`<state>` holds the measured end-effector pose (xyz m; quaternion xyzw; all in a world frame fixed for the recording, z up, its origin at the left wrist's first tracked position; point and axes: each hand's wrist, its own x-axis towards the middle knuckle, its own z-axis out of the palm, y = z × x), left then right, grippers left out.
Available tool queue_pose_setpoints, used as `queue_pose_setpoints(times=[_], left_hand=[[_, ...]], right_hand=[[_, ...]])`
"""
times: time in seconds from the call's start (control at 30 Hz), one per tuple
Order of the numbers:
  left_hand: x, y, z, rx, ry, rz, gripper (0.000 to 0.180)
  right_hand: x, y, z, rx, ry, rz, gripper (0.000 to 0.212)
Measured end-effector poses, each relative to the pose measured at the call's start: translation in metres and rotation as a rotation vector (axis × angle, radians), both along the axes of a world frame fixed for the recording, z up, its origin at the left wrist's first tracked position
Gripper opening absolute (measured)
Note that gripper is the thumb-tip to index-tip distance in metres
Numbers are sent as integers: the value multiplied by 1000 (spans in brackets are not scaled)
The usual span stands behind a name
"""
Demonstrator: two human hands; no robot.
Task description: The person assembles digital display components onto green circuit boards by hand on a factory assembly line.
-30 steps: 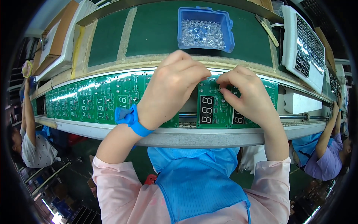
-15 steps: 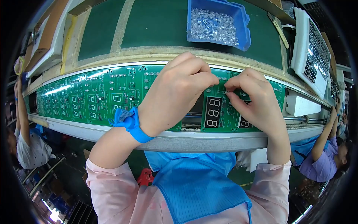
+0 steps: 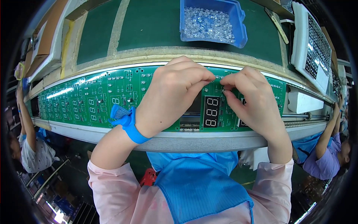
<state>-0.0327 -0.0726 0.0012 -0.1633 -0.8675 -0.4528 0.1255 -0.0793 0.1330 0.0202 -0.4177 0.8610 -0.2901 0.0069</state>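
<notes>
A green circuit board (image 3: 206,127) with a black three-digit display (image 3: 211,112) lies in the rail before me. Over its upper part, my left hand (image 3: 169,95) is closed in a pinch, thumb against fingers, with a blue band (image 3: 135,127) round the wrist. Close by on the right, my right hand (image 3: 257,99) pinches with thumb and forefinger near small parts on the board. Whatever either pinch holds is too small or hidden to make out. My right hand partly covers a second display (image 3: 241,120).
Beyond the rail stands a blue bin (image 3: 241,31) of small clear parts. More green boards (image 3: 80,93) line the rail at left. At right are a white foam tray (image 3: 298,44) of black displays and a white foam block (image 3: 304,102). People work at both sides.
My left fingertips have shifted slightly left and down, and the pinch looks tighter. My right hand stays at nearly the same spot on the board. The whole view has shifted a little.
</notes>
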Motion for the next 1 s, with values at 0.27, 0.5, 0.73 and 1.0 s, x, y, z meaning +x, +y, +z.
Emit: queue_pose_setpoints(times=[0.27,0.5,0.73,1.0], left_hand=[[1,1,1,48,-62,-1,13],[-1,0,-1,33,-24,-19,16],[-2,5,-3,34,-28,-129,19],[-1,11,-4,50,-77,-91,19]], right_hand=[[1,-1,2,9,34,24,22],[2,-1,0,-33,-37,-28,23],[2,-1,0,-39,-41,-22,24],[3,-1,1,-26,-16,-29,25]])
